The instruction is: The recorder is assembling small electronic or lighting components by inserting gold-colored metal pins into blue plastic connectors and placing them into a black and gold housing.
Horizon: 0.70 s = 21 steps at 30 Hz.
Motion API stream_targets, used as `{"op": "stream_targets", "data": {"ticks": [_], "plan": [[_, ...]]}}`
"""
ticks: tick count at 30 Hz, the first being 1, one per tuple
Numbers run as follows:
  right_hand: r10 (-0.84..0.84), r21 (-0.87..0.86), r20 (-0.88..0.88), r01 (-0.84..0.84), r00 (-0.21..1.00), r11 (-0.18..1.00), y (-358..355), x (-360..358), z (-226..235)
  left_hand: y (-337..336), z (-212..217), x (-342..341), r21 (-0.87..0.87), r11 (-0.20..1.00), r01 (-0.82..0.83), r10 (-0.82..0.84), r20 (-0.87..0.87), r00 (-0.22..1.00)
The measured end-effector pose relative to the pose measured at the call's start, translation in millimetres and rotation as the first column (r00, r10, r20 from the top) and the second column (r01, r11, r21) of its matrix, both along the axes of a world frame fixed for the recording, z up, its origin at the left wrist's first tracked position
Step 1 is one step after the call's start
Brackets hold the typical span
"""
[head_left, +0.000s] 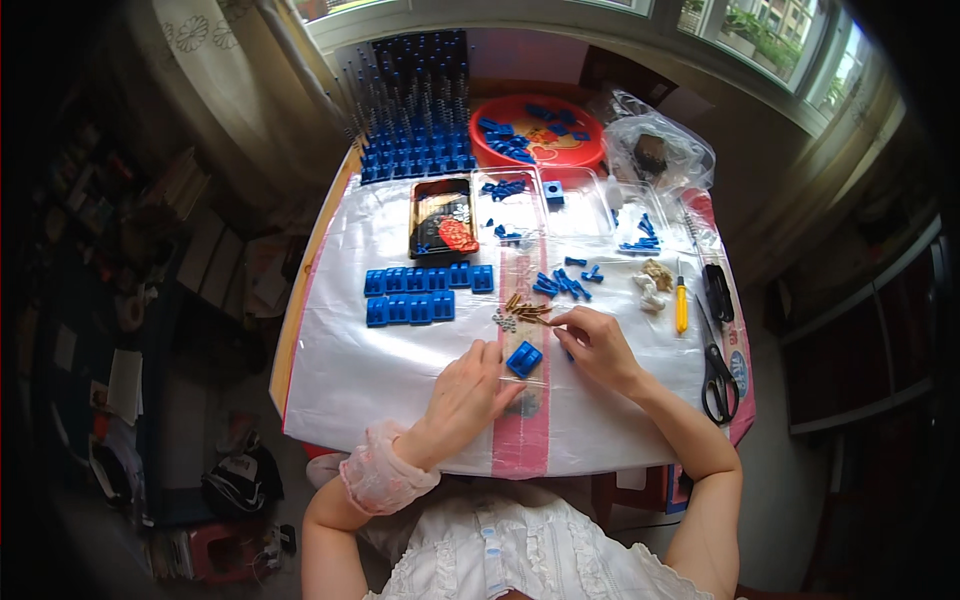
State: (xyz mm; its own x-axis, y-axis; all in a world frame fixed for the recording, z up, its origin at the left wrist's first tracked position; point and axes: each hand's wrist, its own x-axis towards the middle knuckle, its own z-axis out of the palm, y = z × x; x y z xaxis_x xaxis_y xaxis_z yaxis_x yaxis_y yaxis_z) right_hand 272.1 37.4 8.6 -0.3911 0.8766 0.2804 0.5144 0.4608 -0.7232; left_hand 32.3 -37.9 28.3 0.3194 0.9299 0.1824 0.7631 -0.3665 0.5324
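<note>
While the left hand (465, 395) lies palm-down on the white plastic sheet (350, 370) covering the table, its fingers extend loosely and their tips touch the near-left edge of a small blue rectangular plastic block (524, 358); no closed grasp is visible. This block sits at the near centre of the sheet, between both hands, on a pink strip (522, 440) that runs from near to far.

The right hand (597, 345) is just right of the block, fingers curled inward with thumb and forefinger pinched together near a cluster of thin brass-coloured metal pins (527, 308). Whether a pin is held between the fingertips cannot be determined.

To the far left of the hands, finished blue plastic blocks (420, 293) are laid in two rows: about seven in the far row and about five in the near row. Loose small blue plastic pieces (562, 284) lie scattered just beyond the right hand; the exact count cannot be determined.

On the right side of the sheet lie one yellow-handled screwdriver (681, 305), one pair of black-handled scissors (716, 375) and one small pile of white parts (648, 292).

Farther away stand one black rectangular tray (442, 215) with a red item, two clear plastic trays (575, 205) containing blue pieces, one red round plastic basin (536, 130) containing blue parts, one clear plastic bag (660, 150), and one blue rack (415, 110) with many upright pins.
</note>
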Motion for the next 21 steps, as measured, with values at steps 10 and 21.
{"op": "stream_targets", "data": {"ticks": [10, 21], "plan": [[-0.159, 0.239, 0.056, 0.141, 0.986, 0.961, 2.3, 29.7, 44.5, -63.2, 10.9, -35.4, -0.014, 0.989, -0.147, 0.145, 0.273, 0.951], [-0.582, 0.267, 0.387, 0.517, 0.716, 0.813, 25.4, 135.7, 77.9, -160.4, -1.1, -69.7, 0.026, 0.88, -0.474, 0.429, 0.385, 0.817]]}}
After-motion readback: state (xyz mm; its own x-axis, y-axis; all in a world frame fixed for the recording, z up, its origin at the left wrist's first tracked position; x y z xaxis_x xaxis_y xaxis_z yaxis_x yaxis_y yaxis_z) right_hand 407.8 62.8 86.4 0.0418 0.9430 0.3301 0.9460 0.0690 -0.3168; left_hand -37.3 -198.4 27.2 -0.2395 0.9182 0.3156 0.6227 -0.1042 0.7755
